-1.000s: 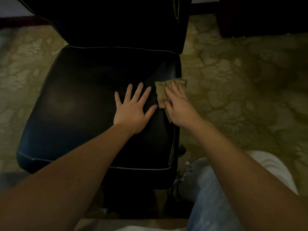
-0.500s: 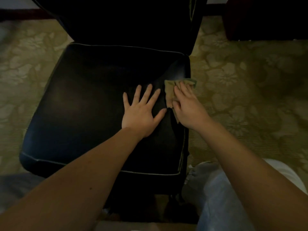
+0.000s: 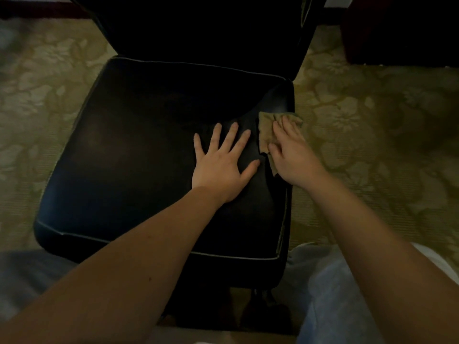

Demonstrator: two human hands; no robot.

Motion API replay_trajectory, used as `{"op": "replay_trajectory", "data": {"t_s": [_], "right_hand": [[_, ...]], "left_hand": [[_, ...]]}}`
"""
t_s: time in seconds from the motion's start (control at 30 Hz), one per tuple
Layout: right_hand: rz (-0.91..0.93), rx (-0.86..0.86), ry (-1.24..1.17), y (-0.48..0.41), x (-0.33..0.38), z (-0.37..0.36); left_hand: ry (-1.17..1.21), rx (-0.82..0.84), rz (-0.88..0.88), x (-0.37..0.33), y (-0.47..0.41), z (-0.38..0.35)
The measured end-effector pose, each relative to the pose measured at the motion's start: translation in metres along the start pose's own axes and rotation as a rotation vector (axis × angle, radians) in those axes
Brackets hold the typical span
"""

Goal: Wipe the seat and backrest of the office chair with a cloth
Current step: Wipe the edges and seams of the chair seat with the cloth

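- Head view: a floral, olive-toned carpet (image 3: 372, 150) spread out on the far side of both hands and off to either side of them.
- The black office chair seat (image 3: 136, 157), edged in pale piping, lay under both hands and stretched away mostly to the outer side of the left hand.
- The backrest (image 3: 198, 28) rose dark beyond the fingertips of both hands, well apart from them, with nothing touching it.
- A dark piece of furniture (image 3: 402, 28) stood far beyond the right hand and to its outer side; what it was could not be told.
- A leg in light trousers (image 3: 330, 301) showed under the right forearm, nearer the body than the hand.
- The left hand (image 3: 221, 167) rested palm down on the seat with fingers spread and straight, holding nothing. Its thumb pointed toward the right hand, just short of the cloth.
- The right hand (image 3: 293, 155) lay flat on the cloth at the seat's right edge, its fingers nearly straight and its thumb laid across the fabric, pressing it down rather than clutching it.
- The olive cloth (image 3: 265, 131) sat crumpled beneath the right hand's fingers and palm. It stuck out on the thumb side and past the fingertips, between the two hands and against the seat's right edge.
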State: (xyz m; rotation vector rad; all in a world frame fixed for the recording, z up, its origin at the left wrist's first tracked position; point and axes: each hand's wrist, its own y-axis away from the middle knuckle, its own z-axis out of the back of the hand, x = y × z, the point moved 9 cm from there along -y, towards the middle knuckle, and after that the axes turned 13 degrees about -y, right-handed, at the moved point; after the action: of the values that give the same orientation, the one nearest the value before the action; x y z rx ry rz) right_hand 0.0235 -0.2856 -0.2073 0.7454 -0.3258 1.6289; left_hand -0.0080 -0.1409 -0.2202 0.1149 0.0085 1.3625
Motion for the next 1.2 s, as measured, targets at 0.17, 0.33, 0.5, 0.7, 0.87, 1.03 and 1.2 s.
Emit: {"op": "replay_trajectory", "data": {"t_s": [0.17, 0.33, 0.5, 0.7, 0.87, 1.03, 1.2], "right_hand": [[-0.03, 0.013, 0.005, 0.021, -0.002, -0.008], [-0.013, -0.005, -0.069, 0.003, -0.001, -0.003], [-0.016, 0.006, -0.04, 0.014, -0.001, -0.004], [-0.02, 0.058, -0.015, 0.023, -0.002, -0.011], [-0.006, 0.034, -0.02, 0.003, -0.001, -0.004], [-0.023, 0.051, 0.02, 0.015, 0.0, -0.004], [-0.042, 0.083, 0.008, 0.021, 0.0, -0.007]], "left_hand": [[-0.008, 0.003, 0.001, 0.0, 0.0, -0.001], [-0.02, 0.003, 0.007, 0.001, -0.001, -0.001], [-0.017, -0.005, 0.01, 0.001, -0.002, -0.002], [-0.026, -0.013, 0.011, 0.001, -0.001, -0.002], [-0.024, -0.011, 0.031, 0.0, -0.002, -0.002], [-0.015, -0.009, 0.041, -0.002, -0.004, -0.001], [-0.02, -0.028, 0.049, -0.001, -0.005, -0.001]]}}
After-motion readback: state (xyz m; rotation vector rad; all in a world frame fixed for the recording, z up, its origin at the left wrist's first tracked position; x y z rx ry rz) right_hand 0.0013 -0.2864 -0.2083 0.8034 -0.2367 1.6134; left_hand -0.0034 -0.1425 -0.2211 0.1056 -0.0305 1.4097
